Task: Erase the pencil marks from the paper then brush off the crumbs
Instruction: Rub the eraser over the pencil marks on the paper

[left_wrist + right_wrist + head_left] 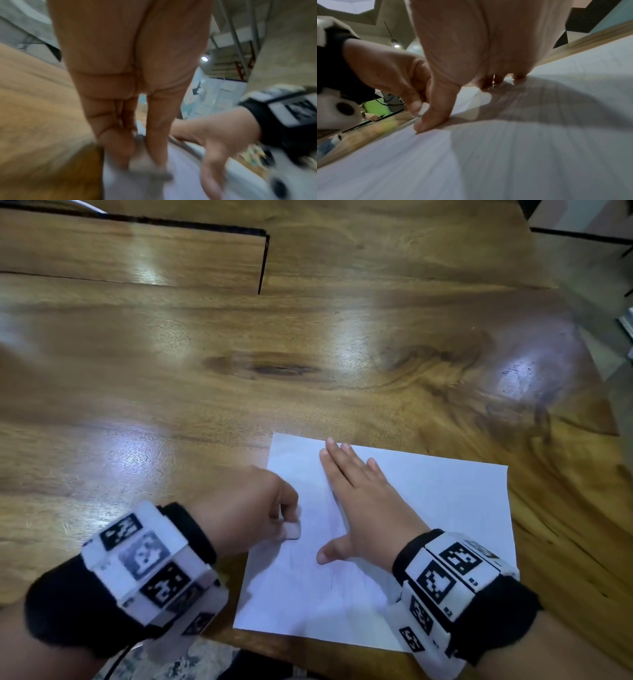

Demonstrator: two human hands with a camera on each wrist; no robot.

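On the wooden table [171, 392], the white paper [445, 501] lies at about 5 o'clock in the head view, pinned flat by the right hand [370, 505] with fingers straight, while the left hand [246, 508], at 9 o'clock of it, pinches a white eraser [292, 531] against the sheet's left part.

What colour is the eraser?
White, with a grey-smudged tip; the eraser shows best in the head view.

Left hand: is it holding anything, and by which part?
The left hand pinches a small white eraser by its upper end, its lower end on the paper.
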